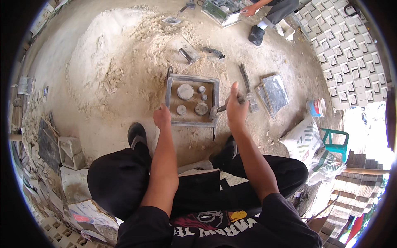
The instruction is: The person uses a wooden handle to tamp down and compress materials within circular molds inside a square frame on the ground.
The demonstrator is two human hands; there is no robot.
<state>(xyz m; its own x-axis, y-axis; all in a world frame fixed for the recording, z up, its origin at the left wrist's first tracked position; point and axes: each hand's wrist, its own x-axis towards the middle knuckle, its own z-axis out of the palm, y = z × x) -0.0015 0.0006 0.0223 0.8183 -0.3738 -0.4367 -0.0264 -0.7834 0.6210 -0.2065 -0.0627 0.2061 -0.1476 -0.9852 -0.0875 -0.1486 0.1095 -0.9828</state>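
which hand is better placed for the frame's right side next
Probably the right hand: it holds a dark slender tool near that side; the left hand is across the grey rectangular frame.

Bright daylight (white glare at right)

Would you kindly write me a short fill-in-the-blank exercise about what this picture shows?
1. Inside the rectangular frame lie _____ round pieces of different sizes.
2. A dark tool is held in the wearer's _____ hand.
3. The plastic stool near the white sack is coloured _____.
4. The large pale heap lies ahead and to the wearer's _____.

Missing words: five; right; green; left.
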